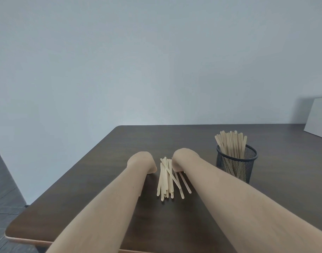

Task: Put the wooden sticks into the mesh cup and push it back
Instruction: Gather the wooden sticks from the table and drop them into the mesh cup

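Note:
A loose pile of flat wooden sticks (165,181) lies on the dark wooden table (94,189), pointing away from me. My left hand (142,162) rests on the table just left of the pile's far end, apart from the sticks. My right hand (184,159) sits at the pile's far right end, on top of a few sticks. Both hands bend down at the wrist, so their fingers are hidden. To the right stands a black mesh cup (237,168), upright, with several sticks (231,143) standing in it.
A white board (319,117) leans at the table's far right. The table's left edge and rounded front-left corner (9,232) drop to a dark floor (3,189). A plain wall rises behind the table's far edge.

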Demonstrator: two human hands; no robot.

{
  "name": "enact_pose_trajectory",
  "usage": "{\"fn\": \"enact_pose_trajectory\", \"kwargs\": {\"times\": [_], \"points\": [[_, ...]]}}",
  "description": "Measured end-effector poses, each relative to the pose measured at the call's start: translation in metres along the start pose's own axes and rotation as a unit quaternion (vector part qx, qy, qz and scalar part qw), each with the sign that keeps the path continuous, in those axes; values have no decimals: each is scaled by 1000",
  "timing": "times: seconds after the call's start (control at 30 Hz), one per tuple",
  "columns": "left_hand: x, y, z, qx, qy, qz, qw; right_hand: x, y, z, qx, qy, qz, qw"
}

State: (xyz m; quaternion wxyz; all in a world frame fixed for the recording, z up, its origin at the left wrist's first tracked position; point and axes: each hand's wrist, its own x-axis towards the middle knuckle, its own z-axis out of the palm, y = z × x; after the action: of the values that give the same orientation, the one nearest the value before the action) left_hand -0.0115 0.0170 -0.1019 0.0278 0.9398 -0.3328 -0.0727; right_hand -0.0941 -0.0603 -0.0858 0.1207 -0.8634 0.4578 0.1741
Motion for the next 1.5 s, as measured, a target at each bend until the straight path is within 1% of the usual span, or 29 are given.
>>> {"fn": "enact_pose_trajectory", "kwargs": {"times": [0.07,0.13,0.2,0.3,0.37,0.5,0.6,0.7,0.77,0.83,0.9,0.97,1.03,1.07,1.1,1.2,1.27,1.37,1.5], "points": [[0,2,8,11,11,0,1000,3,0,3,16,5,7,1000],[1,4,15,6,21,-18,1000,6,0,8,35,29,13,999],[1,8,17,-28,21,-48,998,10,4,13,46,73,8,996],[1,8,19,-98,43,-78,991,6,8,14,62,93,24,993],[-2,7,20,-133,59,-79,986,8,10,16,110,111,36,987],[-4,8,24,-163,60,-88,981,13,16,26,230,171,50,957],[-6,7,24,-170,63,-86,980,13,16,25,258,186,37,948],[-2,5,15,-221,95,-44,970,10,15,20,278,198,1,940],[0,10,1,-284,135,-9,949,5,15,8,317,231,-28,919],[-3,20,-20,-366,173,22,914,-3,18,-14,375,278,-63,882],[-8,34,-45,-449,203,47,869,-14,25,-44,445,332,-106,825],[-13,51,-68,-533,208,74,817,-26,42,-72,519,370,-132,759],[-20,73,-87,-599,190,106,770,-37,67,-95,598,374,-144,694],[-24,84,-94,-623,178,124,752,-43,80,-102,626,369,-147,671],[-28,97,-99,-637,166,142,740,-46,94,-106,636,370,-147,662],[-40,134,-105,-655,143,185,718,-47,125,-104,622,380,-146,669],[-47,156,-103,-664,127,198,709,-45,138,-97,628,374,-148,666],[-55,185,-92,-662,108,207,712,-42,153,-87,624,375,-152,668],[-55,202,-75,-662,89,189,719,-34,160,-74,619,369,-158,675]]}}
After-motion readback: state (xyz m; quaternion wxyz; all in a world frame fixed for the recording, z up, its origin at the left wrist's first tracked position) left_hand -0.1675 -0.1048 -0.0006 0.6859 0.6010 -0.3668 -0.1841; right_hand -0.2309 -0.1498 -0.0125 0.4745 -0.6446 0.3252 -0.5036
